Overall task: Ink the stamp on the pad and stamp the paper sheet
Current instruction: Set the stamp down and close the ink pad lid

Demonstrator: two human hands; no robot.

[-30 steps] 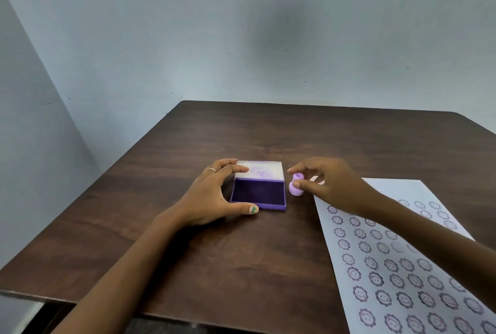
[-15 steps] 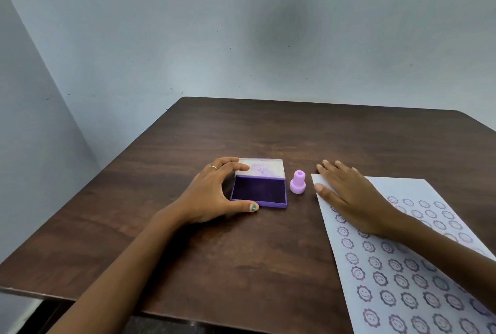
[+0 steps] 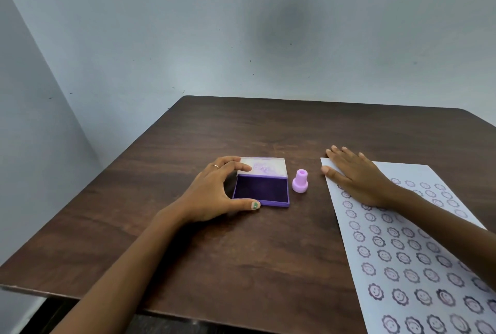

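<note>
A purple ink pad [image 3: 259, 190] lies open at the table's middle, its pale lid [image 3: 264, 168] tilted back. My left hand [image 3: 214, 191] grips the pad's left side, thumb at the front edge and fingers on the lid. A small pink stamp [image 3: 299, 182] stands upright, alone, just right of the pad. My right hand [image 3: 354, 175] lies flat, fingers spread, on the top left corner of the white paper sheet [image 3: 418, 261]. Rows of purple smiley stamp marks cover the sheet.
The dark wooden table [image 3: 241, 266] has its near edge at the bottom and its left edge slanting toward a pale wall. The sheet runs off the frame at the lower right.
My right hand let go of the pink stamp beside the pad and moved right onto the sheet's corner, where it has stayed flat. My left hand kept its hold on the pad.
</note>
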